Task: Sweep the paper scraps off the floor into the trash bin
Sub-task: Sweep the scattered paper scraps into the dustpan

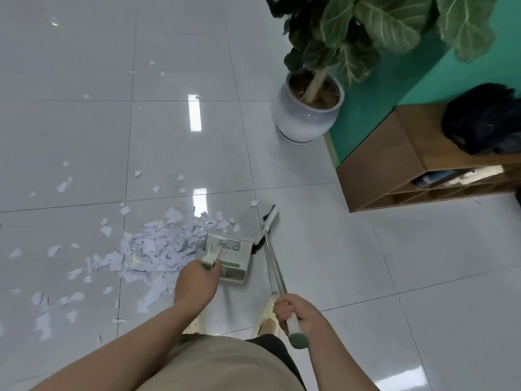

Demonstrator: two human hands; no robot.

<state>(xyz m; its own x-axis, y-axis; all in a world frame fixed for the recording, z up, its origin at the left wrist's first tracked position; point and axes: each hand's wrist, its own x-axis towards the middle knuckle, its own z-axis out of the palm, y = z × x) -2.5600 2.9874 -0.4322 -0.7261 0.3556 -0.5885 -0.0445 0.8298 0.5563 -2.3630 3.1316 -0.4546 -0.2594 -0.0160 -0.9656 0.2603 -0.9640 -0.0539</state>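
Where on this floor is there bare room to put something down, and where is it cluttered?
Bare tiles lie right of the broom, between it and the wooden shelf, and on the far floor left of the plant pot. It is crowded left of the dustpan, where the paper scraps pile and scatter outward.

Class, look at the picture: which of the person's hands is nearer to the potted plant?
Right. The right hand grips the broom handle below the potted plant; the left hand holds the dustpan, farther left.
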